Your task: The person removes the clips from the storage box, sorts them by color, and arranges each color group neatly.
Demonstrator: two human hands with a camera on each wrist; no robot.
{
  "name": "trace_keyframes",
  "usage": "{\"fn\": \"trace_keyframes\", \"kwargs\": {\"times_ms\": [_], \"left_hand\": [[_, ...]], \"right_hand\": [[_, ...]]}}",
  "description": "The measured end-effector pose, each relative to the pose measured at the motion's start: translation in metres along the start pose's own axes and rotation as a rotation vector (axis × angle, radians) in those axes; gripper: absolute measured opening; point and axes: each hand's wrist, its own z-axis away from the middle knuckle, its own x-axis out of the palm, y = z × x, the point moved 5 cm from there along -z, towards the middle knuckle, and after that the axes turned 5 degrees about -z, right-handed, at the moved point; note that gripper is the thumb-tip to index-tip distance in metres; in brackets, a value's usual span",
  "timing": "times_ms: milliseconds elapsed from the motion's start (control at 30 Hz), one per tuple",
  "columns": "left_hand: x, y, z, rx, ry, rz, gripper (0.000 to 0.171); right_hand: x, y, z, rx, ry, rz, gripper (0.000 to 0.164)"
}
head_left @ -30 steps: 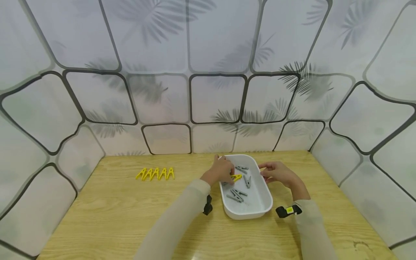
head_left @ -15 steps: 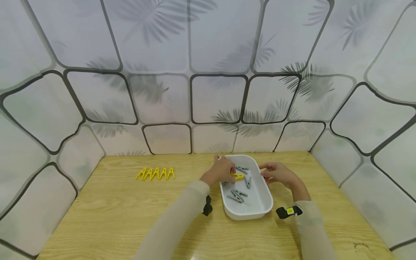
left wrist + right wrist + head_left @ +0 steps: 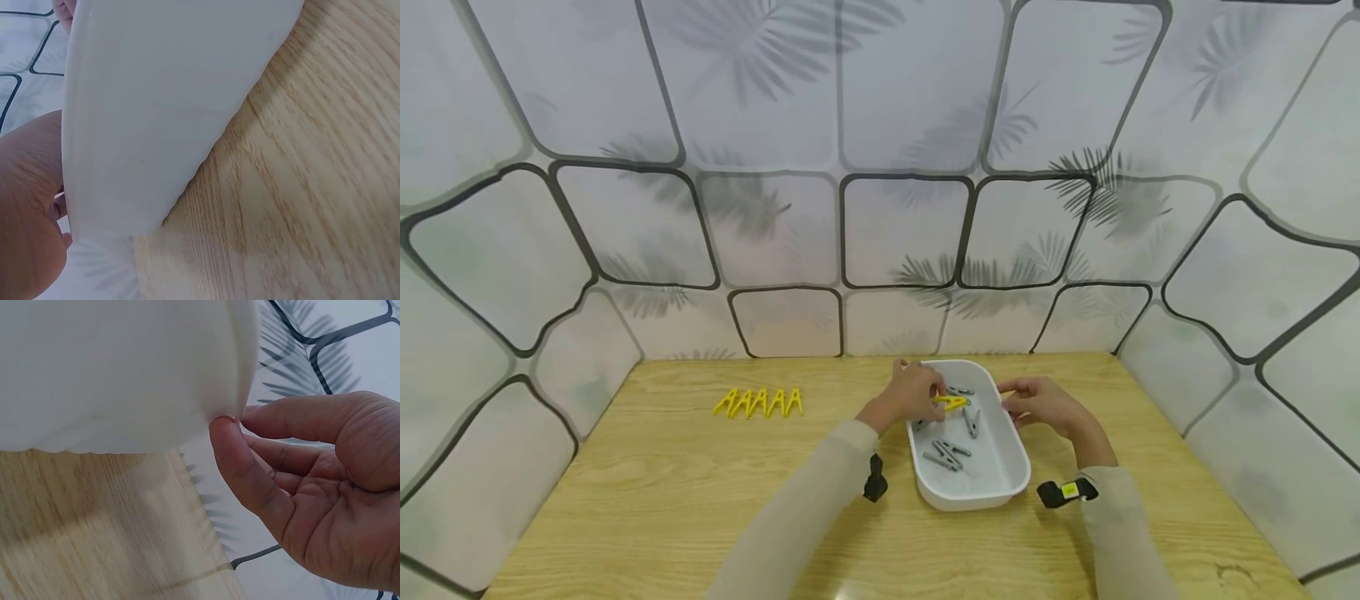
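A white plastic tray [image 3: 976,497] stands on the wooden table, with several grey clothespins [image 3: 948,453] lying loose inside. My left hand [image 3: 913,392] reaches over its left rim and pinches a yellow clothespin [image 3: 953,403], whose free end points right; part of it is hidden by the fingers. In the left wrist view the tray's wall hides most of the left hand's fingers. My right hand [image 3: 1037,402] holds the tray's right rim. There, the right wrist view shows the thumb [image 3: 230,447] against the outer wall and the index finger at the edge.
Several yellow clothespins [image 3: 761,402] stand in a row on the table [image 3: 700,492] left of the tray. A patterned curtain [image 3: 902,233] encloses the table at the back and both sides.
The yellow clothespin in my left hand has shifted slightly right and up and turned a little. My right hand stays at the tray's rim.
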Motion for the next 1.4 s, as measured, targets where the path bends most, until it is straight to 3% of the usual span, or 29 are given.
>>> {"fn": "trace_keyframes", "kwargs": {"times_ms": [233, 633, 867, 1100, 1400], "left_hand": [[-0.005, -0.004, 0.004, -0.02, 0.053, 0.036, 0.021], [-0.021, -0.011, 0.016, 0.023, 0.194, 0.144, 0.022], [-0.042, -0.015, 0.027, 0.014, 0.279, 0.208, 0.022], [-0.061, -0.032, 0.043, -0.048, 0.315, 0.274, 0.023], [-0.076, -0.05, 0.074, -0.122, 0.459, 0.307, 0.023]], "right_hand": [[0.001, -0.004, 0.002, -0.01, 0.001, 0.014, 0.05], [0.003, 0.001, 0.003, -0.008, -0.014, 0.01, 0.05], [0.003, -0.003, 0.004, -0.024, -0.003, 0.017, 0.048], [0.003, -0.005, 0.003, -0.027, -0.01, 0.021, 0.049], [0.0, -0.001, 0.002, -0.012, -0.001, 0.022, 0.049]]}}
